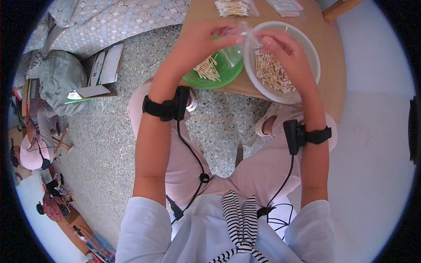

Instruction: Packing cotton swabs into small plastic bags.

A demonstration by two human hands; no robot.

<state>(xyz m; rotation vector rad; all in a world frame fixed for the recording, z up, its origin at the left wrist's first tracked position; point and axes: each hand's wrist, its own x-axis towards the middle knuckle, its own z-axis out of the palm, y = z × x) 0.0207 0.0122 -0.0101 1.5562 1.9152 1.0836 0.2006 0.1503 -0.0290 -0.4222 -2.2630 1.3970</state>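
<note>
Between my two hands, a small clear plastic bag [233, 53] hangs over the gap between two containers. My left hand [209, 38] pinches its upper edge from the left. Thumb and fingers of my right hand [284, 47] close on the bag's other side, above the white bowl [316, 65]. That round bowl holds many wooden-stick cotton swabs [272, 72]. Under the bag and my left hand is a green plastic basket [221, 82] with a smaller heap of cotton swabs [207, 69]. Whether the bag holds any swabs, I cannot tell.
Brown cardboard [335, 81] covers the table. At its far side lie a swab bundle [231, 8] and a stack of clear bags [286, 6]. A wooden leg [340, 9] stands far right. To the left are a cardboard box [105, 65], a grey-green sack [61, 76] and seated people.
</note>
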